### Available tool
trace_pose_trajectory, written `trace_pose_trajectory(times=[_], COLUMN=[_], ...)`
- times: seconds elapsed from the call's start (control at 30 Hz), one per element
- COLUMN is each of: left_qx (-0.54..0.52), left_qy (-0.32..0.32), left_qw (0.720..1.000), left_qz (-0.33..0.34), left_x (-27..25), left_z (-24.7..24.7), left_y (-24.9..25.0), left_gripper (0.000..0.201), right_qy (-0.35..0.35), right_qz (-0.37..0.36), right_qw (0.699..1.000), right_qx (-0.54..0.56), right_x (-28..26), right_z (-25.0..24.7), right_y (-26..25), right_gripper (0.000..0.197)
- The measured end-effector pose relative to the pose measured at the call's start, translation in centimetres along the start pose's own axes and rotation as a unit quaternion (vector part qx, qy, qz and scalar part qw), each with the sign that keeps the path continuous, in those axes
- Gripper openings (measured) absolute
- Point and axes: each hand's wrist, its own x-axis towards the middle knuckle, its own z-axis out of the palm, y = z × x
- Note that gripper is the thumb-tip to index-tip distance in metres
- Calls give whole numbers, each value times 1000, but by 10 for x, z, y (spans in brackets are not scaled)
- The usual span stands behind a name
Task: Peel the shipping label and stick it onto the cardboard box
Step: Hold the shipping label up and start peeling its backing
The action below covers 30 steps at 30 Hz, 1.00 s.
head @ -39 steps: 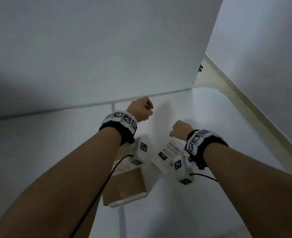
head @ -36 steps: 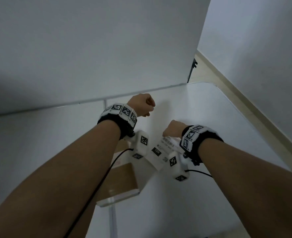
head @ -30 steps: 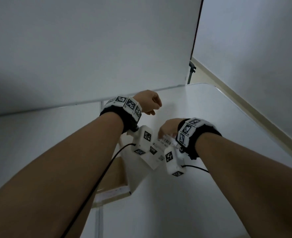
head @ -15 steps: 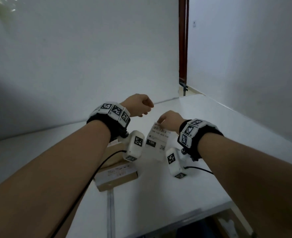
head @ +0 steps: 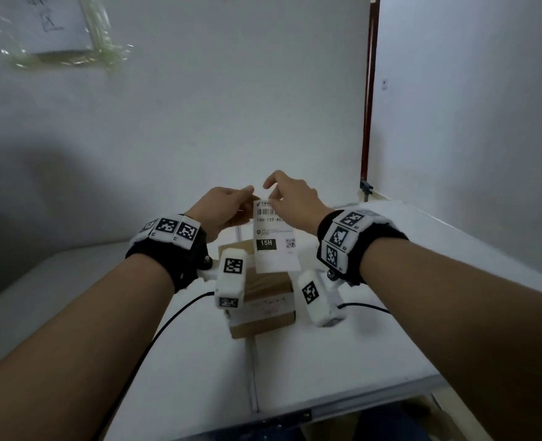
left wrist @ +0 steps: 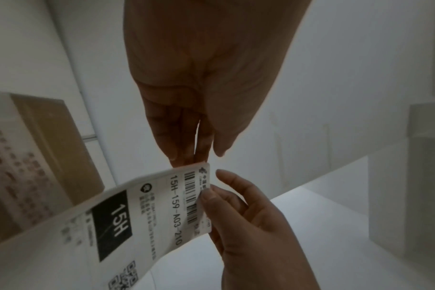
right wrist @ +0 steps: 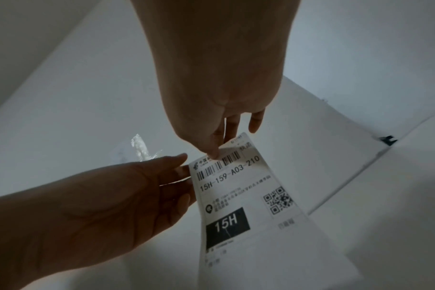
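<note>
The white shipping label [head: 274, 246] with a barcode and a black "15H" block hangs upright in the air above the brown cardboard box [head: 268, 308] on the table. My right hand [head: 271, 198] pinches the label's top edge, thumb [left wrist: 206, 196] on the barcode and fingers behind. My left hand [head: 249, 194] has its straight fingers [right wrist: 184, 172] against the back of the label's top left corner, and its thumb [left wrist: 221, 149] stands just clear of the paper. In the left wrist view the box [left wrist: 50, 149] lies to the left, with a printed label on its top.
The white table [head: 374, 345] has a seam [head: 252, 361] running down its middle and a front edge near me. White walls stand close behind and to the right. A black cable [head: 167, 323] trails from my left wrist across the table. A taped sheet [head: 56, 27] hangs on the wall.
The head view tilted up. My right hand lifted the label from low near the box to upright in front of me, and my left hand came over to its top left corner.
</note>
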Motion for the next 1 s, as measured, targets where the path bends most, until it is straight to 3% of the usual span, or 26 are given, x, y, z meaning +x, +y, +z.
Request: trace_pose_trajectory(times=[0.1,0.23,0.33,0.5,0.57,0.7,0.87,0.93,1.0], left_qx=[-9,-40,-81,-263,-329,-392,-443,-442,-400], left_qy=[-1,-7,7,77,102,105,95,89,90], left_qw=[1000,999,996,960,936,911,886,887,908], left_qz=[-13,-25,-29,-53,-67,-77,-97,-102,-84], left_x=[-8,-14,-16,-2,7,17,18,17,16], left_z=[-21,-46,-58,-71,-74,-71,-69,-71,-71], left_y=[-12,-25,-34,-57,-67,-82,-88,-91,-94], left_gripper=[48,23,22,17,16,15,18,15,14], right_qy=[-15,-29,-33,48,47,-67,-72,-74,-67], right_qz=[-33,-50,-66,-102,-85,-1,25,46,71], right_qw=[999,998,997,990,995,996,994,991,985], right_qx=[-17,-25,-34,-87,-34,62,83,106,140], right_x=[4,14,23,41,49,61,62,60,59], right_z=[13,33,49,75,83,96,105,108,111], right_y=[-15,-29,-37,-54,-62,-70,-66,-63,-61], right_gripper=[30,30,29,27,17,21,20,26,36])
